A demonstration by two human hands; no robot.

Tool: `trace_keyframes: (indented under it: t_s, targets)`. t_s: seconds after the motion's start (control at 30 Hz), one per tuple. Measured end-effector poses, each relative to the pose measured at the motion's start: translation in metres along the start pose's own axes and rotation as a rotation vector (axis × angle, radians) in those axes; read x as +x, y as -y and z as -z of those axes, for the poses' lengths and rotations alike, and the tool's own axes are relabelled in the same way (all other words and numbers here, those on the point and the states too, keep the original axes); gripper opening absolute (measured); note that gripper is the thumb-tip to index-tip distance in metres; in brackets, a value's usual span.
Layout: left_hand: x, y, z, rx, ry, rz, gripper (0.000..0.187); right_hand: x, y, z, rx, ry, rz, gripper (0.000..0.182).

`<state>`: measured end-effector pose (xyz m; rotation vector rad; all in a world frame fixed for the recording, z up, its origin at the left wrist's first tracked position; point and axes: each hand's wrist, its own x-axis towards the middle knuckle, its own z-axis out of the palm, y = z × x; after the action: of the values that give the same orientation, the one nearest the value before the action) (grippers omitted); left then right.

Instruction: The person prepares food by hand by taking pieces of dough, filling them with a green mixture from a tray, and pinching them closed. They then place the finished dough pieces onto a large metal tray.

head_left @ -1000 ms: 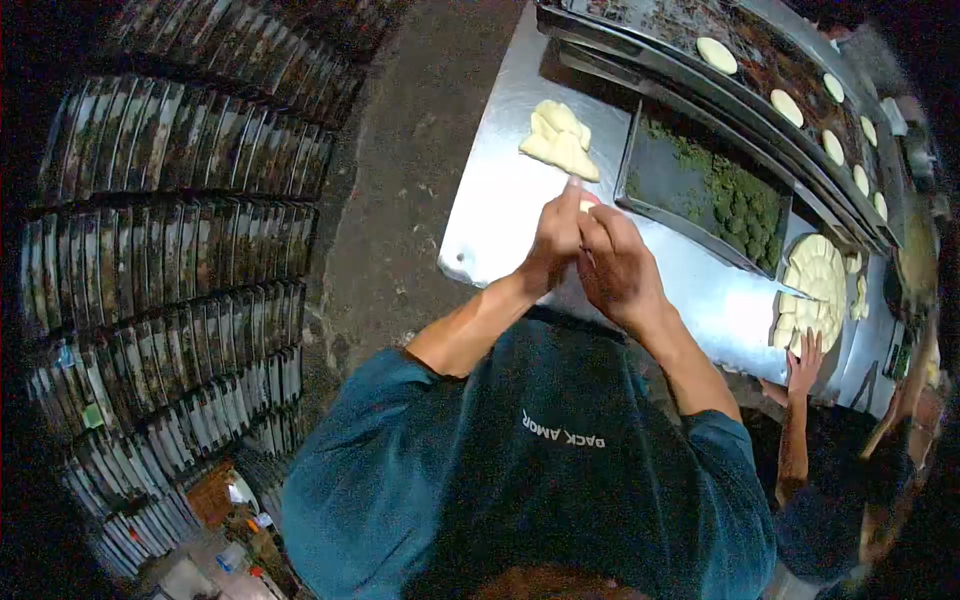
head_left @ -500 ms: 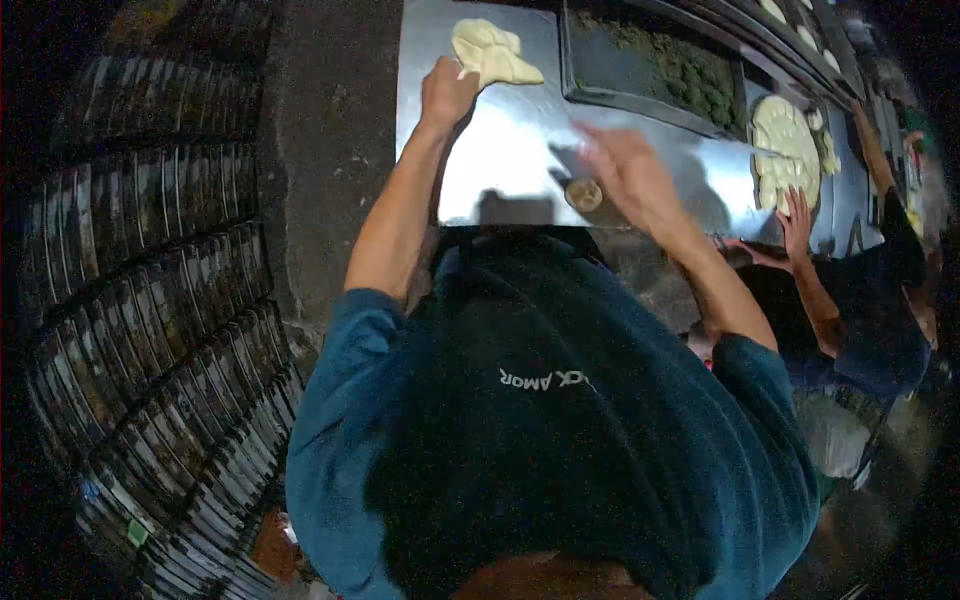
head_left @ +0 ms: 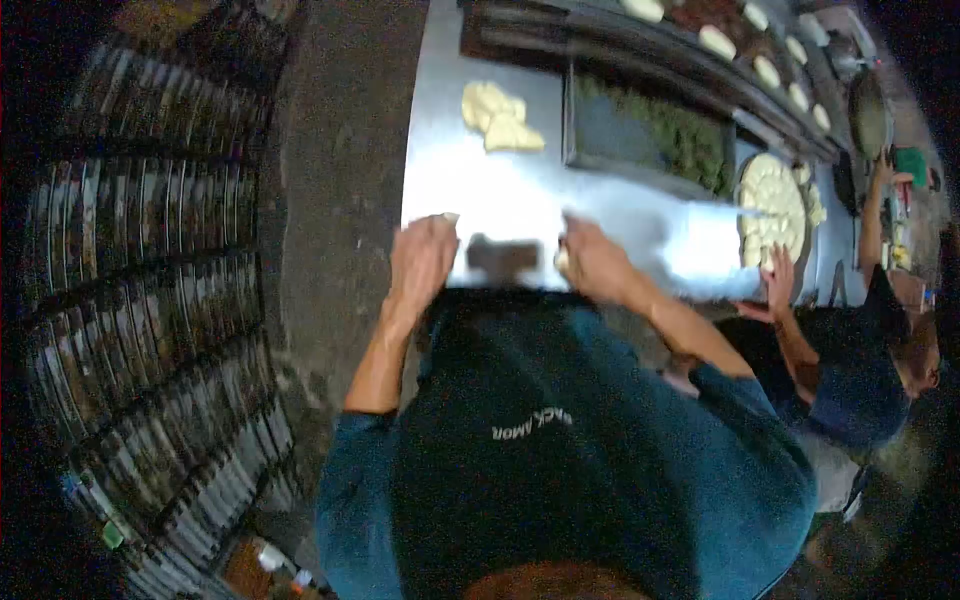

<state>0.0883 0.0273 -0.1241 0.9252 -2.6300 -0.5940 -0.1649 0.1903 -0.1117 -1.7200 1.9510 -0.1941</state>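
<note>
A lumpy piece of pale dough (head_left: 500, 118) lies on the shiny metal table (head_left: 505, 190), beyond both hands. My left hand (head_left: 423, 256) is closed at the table's near left edge, with a small pale bit showing at its fingertips. My right hand (head_left: 597, 262) is curled near the front edge, blurred by motion. Something pale shows beside its fingers and a thin dark tip above them, too smeared to name. Neither hand touches the dough lump.
A tray with green filling (head_left: 655, 130) stands behind the table's middle. At the right, a co-worker's hand (head_left: 778, 278) touches a large cut dough round (head_left: 775, 205). Pale dough pieces (head_left: 717, 42) lie at the back. Stacked trays (head_left: 150, 240) fill the left side.
My left hand has left the dough and come back to the near edge. My right hand has moved down and left, over where a small round object was visible. The view has shifted.
</note>
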Motion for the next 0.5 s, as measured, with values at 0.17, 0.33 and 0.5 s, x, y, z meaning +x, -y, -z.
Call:
trace_keyframes:
  t_s: [0.17, 0.33, 0.5]
  targets:
    - [0.005, -0.001, -0.001, -0.336, -0.165, 0.231, 0.026, -0.003, -0.014, 0.079, 0.168, 0.250, -0.097, 0.032]
    - [0.001, -0.015, -0.009, -0.181, 0.013, 0.252, 0.024, 0.082, -0.019, 0.220, 0.387, -0.370, 0.092, 0.044]
    - [0.002, -0.030, -0.017, -0.900, -0.104, 0.641, 0.033, 0.208, -0.028, 0.291, 0.248, -0.683, 0.209, 0.036]
